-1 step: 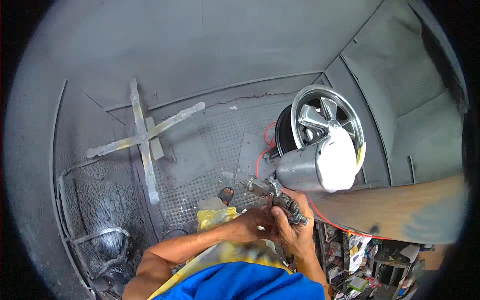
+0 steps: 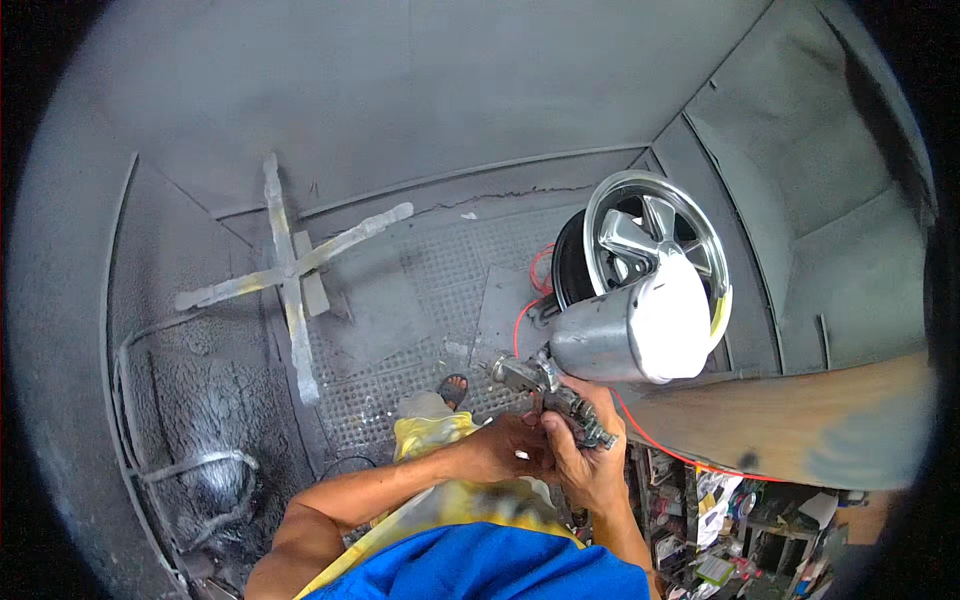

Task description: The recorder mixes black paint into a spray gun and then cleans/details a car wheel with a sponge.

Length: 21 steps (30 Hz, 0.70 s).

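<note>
The right hand has its fingers wrapped around a grey metal spray gun, slanting up-left; the left hand sits just left, its grasp hidden. A silver cylindrical cup lies up-right, overlapping a polished, spoked metal wheel.

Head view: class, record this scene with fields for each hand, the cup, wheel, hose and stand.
Right hand: grips metal spray gun
Left hand: close against the gun; fingers' grip unclear
Cup: grey, white-ended
Wheel: shiny, spoked, partly hidden by cup
Hose: red
Stand: cross-shaped, left of wheel
</note>
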### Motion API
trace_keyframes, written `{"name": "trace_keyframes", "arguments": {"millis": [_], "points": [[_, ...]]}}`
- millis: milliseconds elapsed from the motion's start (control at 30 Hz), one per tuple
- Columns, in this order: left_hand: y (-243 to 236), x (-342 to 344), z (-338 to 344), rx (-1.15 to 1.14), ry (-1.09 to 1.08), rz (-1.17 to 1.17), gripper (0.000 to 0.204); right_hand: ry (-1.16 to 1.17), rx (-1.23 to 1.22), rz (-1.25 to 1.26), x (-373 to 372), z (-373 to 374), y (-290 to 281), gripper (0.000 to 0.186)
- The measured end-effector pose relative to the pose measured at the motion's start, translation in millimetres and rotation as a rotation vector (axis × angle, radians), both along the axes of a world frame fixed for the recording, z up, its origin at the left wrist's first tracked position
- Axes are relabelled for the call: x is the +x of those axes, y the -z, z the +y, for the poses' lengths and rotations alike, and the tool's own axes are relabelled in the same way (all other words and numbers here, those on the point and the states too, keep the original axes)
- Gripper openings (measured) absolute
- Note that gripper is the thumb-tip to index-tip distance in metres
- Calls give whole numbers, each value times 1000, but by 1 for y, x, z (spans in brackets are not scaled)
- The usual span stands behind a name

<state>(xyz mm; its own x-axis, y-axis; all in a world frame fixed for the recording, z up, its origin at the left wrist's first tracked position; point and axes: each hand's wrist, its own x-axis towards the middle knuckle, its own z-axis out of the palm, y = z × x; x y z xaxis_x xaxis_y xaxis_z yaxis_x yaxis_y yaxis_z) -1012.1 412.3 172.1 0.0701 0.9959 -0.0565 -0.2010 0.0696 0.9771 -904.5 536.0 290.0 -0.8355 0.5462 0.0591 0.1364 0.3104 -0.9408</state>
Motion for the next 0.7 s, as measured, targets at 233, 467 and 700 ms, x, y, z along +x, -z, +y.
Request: {"name": "trace_keyframes", "arguments": {"millis": [233,467,700], "points": [[-21,44,-15,-68,-322,-402,10,-142,41,-13,24,-14,1,44],[15,84,-48,-18,-312,-298,8,-231,-45,-19,43,-31,12,42],[18,100,-55,64,-358,-253,8,-283,-7,21,52,-38,12,41]]}}
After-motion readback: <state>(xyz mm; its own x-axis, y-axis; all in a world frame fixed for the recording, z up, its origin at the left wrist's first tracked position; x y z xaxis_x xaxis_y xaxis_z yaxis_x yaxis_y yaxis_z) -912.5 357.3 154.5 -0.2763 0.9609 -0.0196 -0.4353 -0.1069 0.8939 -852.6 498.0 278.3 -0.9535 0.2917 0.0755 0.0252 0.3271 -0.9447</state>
